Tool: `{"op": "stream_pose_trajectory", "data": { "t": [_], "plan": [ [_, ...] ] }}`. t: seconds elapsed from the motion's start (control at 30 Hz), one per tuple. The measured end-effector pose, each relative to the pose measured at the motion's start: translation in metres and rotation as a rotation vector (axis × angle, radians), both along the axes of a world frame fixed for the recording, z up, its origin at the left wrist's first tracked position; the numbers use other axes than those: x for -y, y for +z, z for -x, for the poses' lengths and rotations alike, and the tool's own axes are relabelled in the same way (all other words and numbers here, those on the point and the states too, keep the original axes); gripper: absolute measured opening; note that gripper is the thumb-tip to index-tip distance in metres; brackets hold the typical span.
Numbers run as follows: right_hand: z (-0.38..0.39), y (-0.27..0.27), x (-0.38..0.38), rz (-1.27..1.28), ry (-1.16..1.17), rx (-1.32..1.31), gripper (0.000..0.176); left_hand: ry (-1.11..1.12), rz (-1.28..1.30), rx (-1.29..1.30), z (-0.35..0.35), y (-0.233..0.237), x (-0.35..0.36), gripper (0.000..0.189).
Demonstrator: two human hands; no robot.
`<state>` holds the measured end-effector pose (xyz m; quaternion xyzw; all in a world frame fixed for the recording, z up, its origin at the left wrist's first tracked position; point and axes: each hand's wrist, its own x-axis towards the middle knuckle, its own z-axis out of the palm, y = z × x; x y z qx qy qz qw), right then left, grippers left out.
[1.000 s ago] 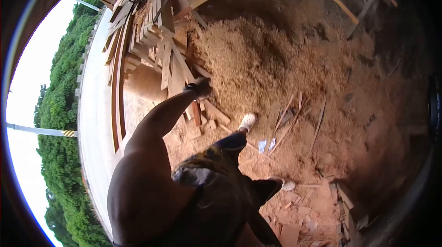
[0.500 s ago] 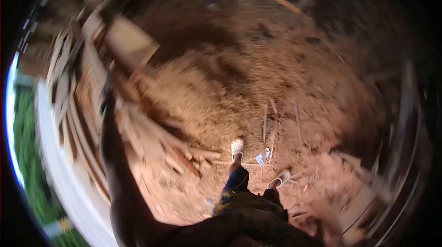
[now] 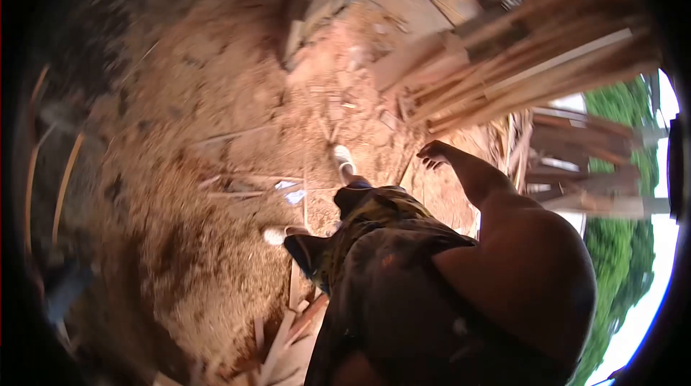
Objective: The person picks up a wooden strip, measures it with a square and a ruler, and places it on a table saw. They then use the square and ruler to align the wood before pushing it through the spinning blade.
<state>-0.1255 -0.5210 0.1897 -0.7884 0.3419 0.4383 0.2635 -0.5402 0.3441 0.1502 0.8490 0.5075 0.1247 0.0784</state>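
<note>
My right hand (image 3: 435,155) hangs at the end of my bent right arm, right of centre. Its fingers are loosely curled and apart, and nothing shows in them. Just beyond it lie the ends of long wooden boards (image 3: 533,73); I see no contact. My left hand is out of view. Below are my feet in pale clogs, one (image 3: 344,160) ahead of the other (image 3: 274,235), on sawdust-covered ground (image 3: 194,256).
Thin wood strips (image 3: 248,183) and a blue-white scrap (image 3: 294,196) lie near my feet. Broken boards (image 3: 282,339) are at the bottom. Stacked planks (image 3: 583,148) stand at the right before green foliage (image 3: 612,256). A blurred blue shape (image 3: 68,291) is at the far left.
The view has swung round strongly, bringing the plank stack and foliage to the right side. My left arm has left the view. My right hand, blurred low down before, now shows clearly.
</note>
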Motion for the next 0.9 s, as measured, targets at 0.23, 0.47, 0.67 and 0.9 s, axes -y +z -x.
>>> {"op": "stream_pose_trajectory", "data": {
  "t": [0.23, 0.47, 0.67, 0.9],
  "plan": [
    [0.120, -0.089, 0.140, 0.022, -0.200, -0.148, 0.039, -0.242, 0.753, -0.057, -0.102, -0.051, 0.147, 0.032],
    [0.147, -0.047, 0.104, -0.052, -0.339, -0.237, 0.042, -0.228, 1.064, -0.281, -0.132, -0.048, 0.218, 0.028],
    [0.028, -0.120, 0.206, -0.086, -0.095, -0.189, 0.034, -0.150, 1.104, -0.600, -0.187, -0.037, 0.287, 0.027],
    [-0.260, -0.216, 0.351, 0.277, 0.481, 0.430, 0.052, -0.036, 1.110, -0.727, -0.359, -0.009, 0.457, 0.025]
  ]
}}
